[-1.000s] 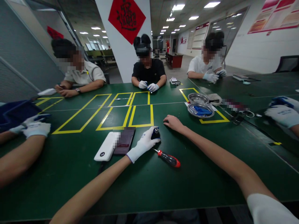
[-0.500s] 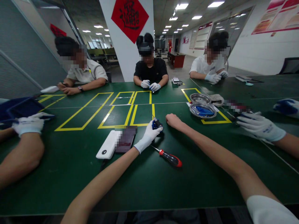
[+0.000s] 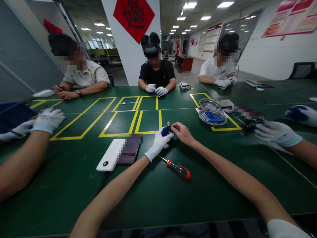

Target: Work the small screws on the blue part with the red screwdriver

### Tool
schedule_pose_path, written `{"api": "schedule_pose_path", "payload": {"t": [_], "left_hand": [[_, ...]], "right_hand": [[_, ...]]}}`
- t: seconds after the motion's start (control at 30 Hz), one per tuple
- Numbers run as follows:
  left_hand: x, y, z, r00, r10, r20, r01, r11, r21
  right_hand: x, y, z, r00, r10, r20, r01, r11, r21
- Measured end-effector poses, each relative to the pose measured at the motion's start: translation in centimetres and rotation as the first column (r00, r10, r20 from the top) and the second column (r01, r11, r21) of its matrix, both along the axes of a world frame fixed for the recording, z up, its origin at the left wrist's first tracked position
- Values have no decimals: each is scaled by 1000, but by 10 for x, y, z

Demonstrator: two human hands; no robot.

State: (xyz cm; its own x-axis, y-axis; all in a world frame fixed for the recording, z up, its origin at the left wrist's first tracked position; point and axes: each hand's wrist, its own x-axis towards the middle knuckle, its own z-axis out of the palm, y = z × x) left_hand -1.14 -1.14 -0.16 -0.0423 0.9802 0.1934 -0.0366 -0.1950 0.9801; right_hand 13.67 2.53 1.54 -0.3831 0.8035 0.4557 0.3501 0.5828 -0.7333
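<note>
My left hand (image 3: 159, 141), in a white glove, is closed around a small black device (image 3: 168, 128) with a metallic piece standing up at its top. Most of its lower part is hidden by the glove. Bare and pinched, my right hand (image 3: 184, 134) has its fingertips at the right side of that device. Whatever may be between them is too small to make out. Just below my hands lies a screwdriver (image 3: 179, 169) with a black and red handle, its shaft pointing to the upper left.
Left of my forearm lie a white power bank (image 3: 109, 157) and a dark phone (image 3: 130, 150). Metal bowls (image 3: 215, 124), one holding blue items, stand to the right. Yellow tape (image 3: 90, 117) marks the green table (image 3: 138, 198). Co-workers' gloved hands (image 3: 49, 120) are on both sides.
My right hand has moved from the table up to the device in my left hand, its fingers now pinched. A co-worker's gloved hand at the left has shifted right.
</note>
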Motion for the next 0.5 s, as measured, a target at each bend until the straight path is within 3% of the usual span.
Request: {"api": "schedule_pose_path", "payload": {"t": [0.17,0.37,0.5], "left_hand": [[-1,2,-3,999,8,-33,-8,1000,4],[-3,-2,-2,997,26,-75,-24,999,26],[-4,-7,2,985,62,-161,-56,998,38]], "right_hand": [[-6,-15,-1,996,-58,70,47,988,145],[-1,-14,3,981,-63,184,32,985,168],[-3,-21,1,961,-160,227,115,973,200]]}}
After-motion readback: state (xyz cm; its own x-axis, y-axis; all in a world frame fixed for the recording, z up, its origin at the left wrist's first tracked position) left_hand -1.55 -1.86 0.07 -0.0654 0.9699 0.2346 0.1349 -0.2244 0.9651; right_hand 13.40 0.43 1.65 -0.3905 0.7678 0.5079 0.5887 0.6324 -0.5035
